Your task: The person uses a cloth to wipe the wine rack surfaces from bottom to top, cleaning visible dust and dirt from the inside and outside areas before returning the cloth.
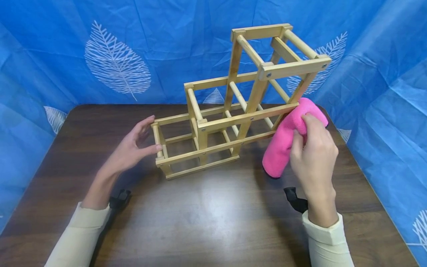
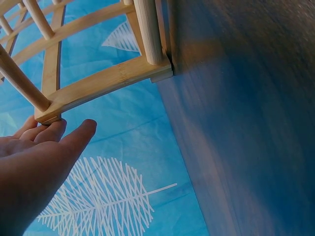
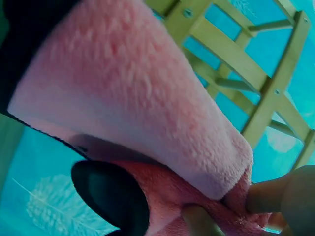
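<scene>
A stepped rack of pale wood (image 1: 247, 120) stands on the table, its tallest section to the right. At its low left end is my left hand (image 1: 131, 148), thumb and fingers spread. The fingertips (image 2: 56, 129) touch or nearly touch the rack's corner in the left wrist view. My right hand (image 1: 315, 159) pinches a pair of pink plush slippers (image 1: 278, 155) with black soles, beside the rack's right end. A black oval sole end (image 3: 110, 199) and the fuzzy upper (image 3: 133, 83) fill much of the right wrist view. Some right fingers are hidden behind the plush.
The dark wooden table (image 1: 207, 218) spreads in front of the rack. A blue curtain (image 1: 173, 44) with white leaf prints hangs behind and on both sides. Black straps (image 1: 295, 200) show at both wrists.
</scene>
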`<state>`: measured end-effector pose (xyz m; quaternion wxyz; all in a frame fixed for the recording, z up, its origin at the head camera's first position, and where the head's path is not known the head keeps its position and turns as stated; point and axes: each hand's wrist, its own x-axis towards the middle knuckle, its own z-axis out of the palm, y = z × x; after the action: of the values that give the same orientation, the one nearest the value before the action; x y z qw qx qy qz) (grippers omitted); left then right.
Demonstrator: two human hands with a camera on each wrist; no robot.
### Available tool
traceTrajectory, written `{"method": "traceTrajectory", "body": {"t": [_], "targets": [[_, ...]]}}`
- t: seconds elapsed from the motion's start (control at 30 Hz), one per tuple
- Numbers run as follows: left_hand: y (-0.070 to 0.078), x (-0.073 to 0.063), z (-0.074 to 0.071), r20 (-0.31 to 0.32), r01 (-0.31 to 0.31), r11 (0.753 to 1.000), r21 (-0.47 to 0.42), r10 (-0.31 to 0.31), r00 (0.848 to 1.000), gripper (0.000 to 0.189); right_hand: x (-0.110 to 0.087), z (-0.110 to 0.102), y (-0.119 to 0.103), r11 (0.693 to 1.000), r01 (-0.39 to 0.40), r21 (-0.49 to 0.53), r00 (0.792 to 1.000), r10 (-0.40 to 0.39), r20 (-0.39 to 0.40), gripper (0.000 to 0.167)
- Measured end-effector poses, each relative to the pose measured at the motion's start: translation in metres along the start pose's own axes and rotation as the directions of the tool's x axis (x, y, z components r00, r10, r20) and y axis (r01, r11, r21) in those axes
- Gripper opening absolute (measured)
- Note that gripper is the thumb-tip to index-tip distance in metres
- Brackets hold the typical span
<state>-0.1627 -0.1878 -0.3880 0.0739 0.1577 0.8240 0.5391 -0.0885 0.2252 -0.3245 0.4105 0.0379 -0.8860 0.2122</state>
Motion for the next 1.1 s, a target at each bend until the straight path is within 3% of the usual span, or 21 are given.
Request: {"method": "traceTrajectory", "body": {"t": [0.3, 1.1], "targets": [[0.0, 0.001, 0.001, -0.002, -0.002, 1.0, -0.005, 0.002, 1.0, 0.086, -0.011, 0.016, 0.006, 1.0, 0.001, 0.008, 0.982, -0.002, 0.188, 0.027], [0.0, 0.0, 0.001, -0.002, -0.007, 1.0, -0.013, 0.007, 1.0, 0.085, -0.022, 0.027, -0.008, 0.992, 0.016, 0.123, 0.96, -0.05, 0.277, 0.031]]}}
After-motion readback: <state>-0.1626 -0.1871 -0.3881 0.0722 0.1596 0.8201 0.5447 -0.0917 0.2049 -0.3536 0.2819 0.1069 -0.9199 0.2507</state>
